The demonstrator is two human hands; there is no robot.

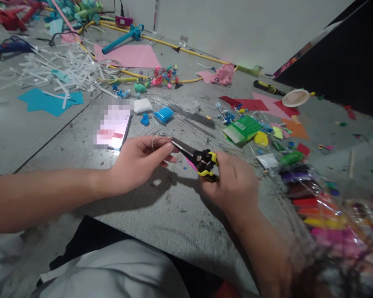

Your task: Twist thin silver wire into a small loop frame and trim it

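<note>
My right hand (233, 182) is closed round the yellow-and-black handles of a pair of scissors (195, 157), whose dark blades point left. My left hand (141, 161) pinches a thin loop of silvery wire (157, 138) between thumb and fingers, right at the blade tips. Both hands hover low over the grey floor (174, 207), above their own shadow. A small pink scrap shows just under the scissors.
A phone (113, 126) lies beyond my left hand. Blue and white clay lumps (163, 114), a green packet (242, 128), coloured paper, white paper strips (62, 70) and a white cup (295, 98) are scattered about. A clear bag of coloured pieces (326, 215) sits at right.
</note>
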